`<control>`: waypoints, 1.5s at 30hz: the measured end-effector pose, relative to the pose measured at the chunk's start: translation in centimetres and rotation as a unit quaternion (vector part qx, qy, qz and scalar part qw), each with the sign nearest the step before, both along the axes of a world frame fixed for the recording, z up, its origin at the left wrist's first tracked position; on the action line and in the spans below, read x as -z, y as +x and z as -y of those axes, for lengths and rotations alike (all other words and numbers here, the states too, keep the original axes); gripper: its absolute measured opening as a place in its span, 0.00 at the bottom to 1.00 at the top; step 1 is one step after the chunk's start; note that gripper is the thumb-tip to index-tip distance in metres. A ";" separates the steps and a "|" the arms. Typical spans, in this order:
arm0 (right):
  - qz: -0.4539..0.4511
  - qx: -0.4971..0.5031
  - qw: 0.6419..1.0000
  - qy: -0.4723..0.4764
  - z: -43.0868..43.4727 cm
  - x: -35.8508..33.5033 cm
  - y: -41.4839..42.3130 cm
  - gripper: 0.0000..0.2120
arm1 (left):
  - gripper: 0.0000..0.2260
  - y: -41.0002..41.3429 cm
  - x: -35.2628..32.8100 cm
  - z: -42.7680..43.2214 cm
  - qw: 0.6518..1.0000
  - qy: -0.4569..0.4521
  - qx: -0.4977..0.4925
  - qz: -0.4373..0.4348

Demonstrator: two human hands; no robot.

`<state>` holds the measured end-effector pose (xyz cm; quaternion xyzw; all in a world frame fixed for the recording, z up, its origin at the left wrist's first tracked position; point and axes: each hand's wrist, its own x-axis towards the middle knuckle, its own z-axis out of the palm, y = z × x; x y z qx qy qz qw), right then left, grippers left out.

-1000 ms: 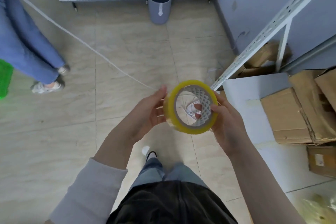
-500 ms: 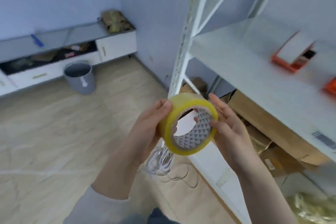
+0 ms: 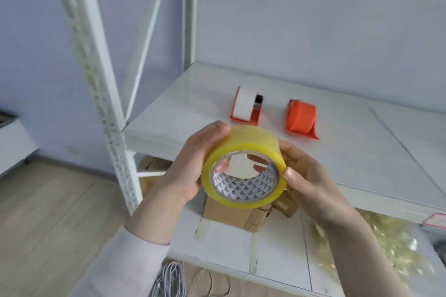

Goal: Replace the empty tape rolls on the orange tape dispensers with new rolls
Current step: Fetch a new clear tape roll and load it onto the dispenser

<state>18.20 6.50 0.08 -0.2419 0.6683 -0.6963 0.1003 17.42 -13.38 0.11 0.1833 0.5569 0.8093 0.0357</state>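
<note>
1. Sleeve: pale, on the left forearm, at the lower edge of the view.
2. Cord bundle: grey, looped, lying on the floor below the forearms.
3. Left hand: grip closed round the left side of the tape roll, fingertips curled over its top edge.
4. Right hand: grip closed on the right side of the same roll, thumb pressed on the front rim, fingers behind and seen through the core.
5. Tape roll: wide, yellow-tinted, full. The core is printed inside with small dark triangles, and its open end faces the camera. It is held in the air between both hands, in front of the upper shelf edge and apart from both dispensers.
6. Lower shelf: white boards with strips of old tape.
7. Cardboard box: on the lower shelf, directly under the roll.
8. Crinkled material: yellowish, on the lower shelf to the right; blurred.
9. Upper shelf: white and glossy, carrying both dispensers.
10. Left dispenser: orange, with a white roll seated in it. Whether any tape remains cannot be told.
11. Right dispenser: orange, just beside the first and not touching it.
12. Rack post: white, perforated, at the shelf's left corner.
13. Wall: pale blue-grey, behind the rack.
</note>
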 end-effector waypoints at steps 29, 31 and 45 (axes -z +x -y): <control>-0.040 0.372 0.924 -0.074 -9.3 -2.6 -8.2 0.19 | 0.07 -11.3 -3.8 -19.5 0.951 -0.043 -0.274 -0.135; -0.037 0.337 0.937 -0.085 -8.5 -2.5 -9.0 0.16 | 0.04 -10.9 -2.9 -20.9 0.953 -0.057 -0.270 -0.125; 0.027 0.381 0.921 -0.078 -9.7 -0.7 -13.4 0.25 | 0.06 -15.3 2.3 -16.4 0.936 -0.239 -0.255 -0.025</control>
